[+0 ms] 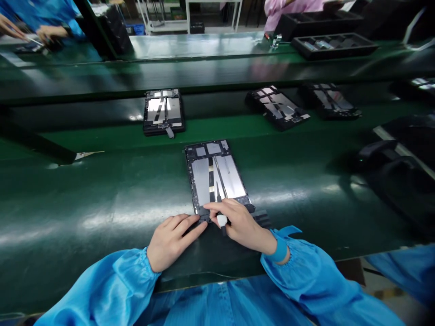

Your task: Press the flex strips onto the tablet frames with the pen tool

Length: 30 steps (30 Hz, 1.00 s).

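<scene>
A tablet (pixel 217 176) with its back off lies on the bench in front of me, its silvery inner plates, black frame and a dark ribbon strip exposed. My left hand (pixel 175 240) rests at its near left corner, fingers stretched out and apart, the fingertips and thumb touching the dark bottom edge. In my right hand (pixel 239 224) is a thin black pointed tool, like tweezers (pixel 218 192), its tip pointing away over the plates. The right index fingertip presses on the tablet's lower edge beside the left fingers. A white cover (pixel 222 220) shows at one right fingertip. The small parts under the fingers are hidden.
Beyond sits another opened tablet (pixel 164 111), with two more opened tablets (pixel 278 106) (pixel 331 99) further right. Dark bulky equipment (pixel 384 154) stands at right. A compartmented black tray (pixel 335 45) lies on the far ledge. Co-workers in blue (pixel 41 18) and pink (pixel 295 5) sit across.
</scene>
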Available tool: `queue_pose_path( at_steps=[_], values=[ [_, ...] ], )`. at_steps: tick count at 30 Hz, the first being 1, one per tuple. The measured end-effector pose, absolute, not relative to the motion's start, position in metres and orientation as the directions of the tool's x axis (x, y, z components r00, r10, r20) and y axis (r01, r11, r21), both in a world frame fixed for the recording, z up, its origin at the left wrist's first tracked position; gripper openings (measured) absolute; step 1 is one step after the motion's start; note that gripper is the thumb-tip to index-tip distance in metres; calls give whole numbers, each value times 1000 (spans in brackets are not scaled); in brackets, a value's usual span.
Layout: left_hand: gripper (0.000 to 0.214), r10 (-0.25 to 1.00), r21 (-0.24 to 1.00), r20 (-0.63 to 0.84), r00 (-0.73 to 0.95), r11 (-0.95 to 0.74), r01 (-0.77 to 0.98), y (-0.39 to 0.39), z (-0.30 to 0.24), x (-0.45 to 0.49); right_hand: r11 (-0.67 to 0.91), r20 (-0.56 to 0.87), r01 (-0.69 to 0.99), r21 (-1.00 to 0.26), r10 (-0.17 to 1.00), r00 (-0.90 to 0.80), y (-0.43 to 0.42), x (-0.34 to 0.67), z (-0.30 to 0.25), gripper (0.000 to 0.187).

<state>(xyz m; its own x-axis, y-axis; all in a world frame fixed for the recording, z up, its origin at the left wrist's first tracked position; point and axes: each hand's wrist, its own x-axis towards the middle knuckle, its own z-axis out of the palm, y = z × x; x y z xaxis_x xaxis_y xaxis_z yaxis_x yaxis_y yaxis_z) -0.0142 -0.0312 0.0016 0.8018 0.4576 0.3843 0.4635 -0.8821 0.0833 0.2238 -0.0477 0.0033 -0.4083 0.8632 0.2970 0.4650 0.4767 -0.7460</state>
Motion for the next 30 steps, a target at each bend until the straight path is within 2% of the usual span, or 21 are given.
queue_pose_path(
  at_steps=[8, 12, 17, 21, 24, 27, 30],
  values=[
    [37, 373, -22, 363, 854, -913, 408, -26, 2, -13, 476, 310, 473, -742, 868, -387, -47, 222, 0, 42],
    [37, 388, -29, 345, 854, -906, 423, -29, 2, -9, 441, 314, 443, -780, 889, -332, -48, 224, 4, 34],
    [35, 483, 80, 337, 808, -870, 487, -34, -3, -4, 231, 175, 268, -935, 961, -215, -61, 240, 15, 33],
    [33, 510, 129, 334, 792, -858, 498, -37, -6, -3, 88, 45, 209, -974, 979, -198, -71, 245, 13, 34],
    [32, 519, 146, 348, 781, -853, 502, -37, -6, -2, -9, -52, 222, -975, 981, -189, -72, 240, 9, 23],
    [32, 521, 149, 365, 772, -851, 504, -36, -6, -2, 19, -36, 300, -954, 983, -180, -71, 234, 8, 10],
    [31, 516, 145, 379, 768, -853, 502, -36, -6, -2, 131, 62, 357, -925, 978, -198, -69, 233, 9, 9]
  ],
)
